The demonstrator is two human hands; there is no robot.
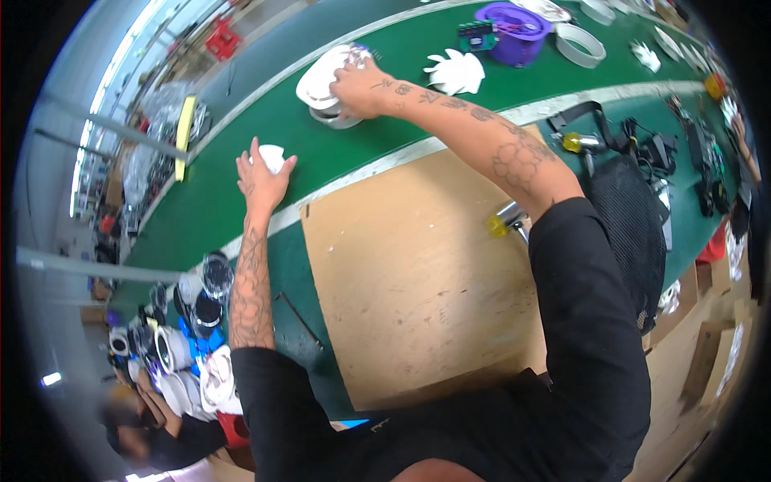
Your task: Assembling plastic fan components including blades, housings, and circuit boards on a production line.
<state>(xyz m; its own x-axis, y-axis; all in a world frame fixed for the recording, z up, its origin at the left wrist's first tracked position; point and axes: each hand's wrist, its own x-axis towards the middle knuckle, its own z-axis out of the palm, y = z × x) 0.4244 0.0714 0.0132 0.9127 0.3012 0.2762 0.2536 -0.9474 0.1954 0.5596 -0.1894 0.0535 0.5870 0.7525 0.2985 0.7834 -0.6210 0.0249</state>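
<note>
Green belt (241, 153), round white housing (320, 80), small white cap (271, 155)

Green work surface with a bare wooden board and scattered parts

The green surface (241, 153) runs away from the person, crossed by a pale stripe (385, 157). A light wooden board (409, 273) lies flat on it near the person. Beyond the stripe sit a round white housing (321, 80), a small white piece (271, 155), a white leaf-shaped cutout (454, 71), a purple bowl (514, 32) and a clear ring (580, 44). To the right lie black straps (586, 120) and a black mesh pad (630, 217).
</note>
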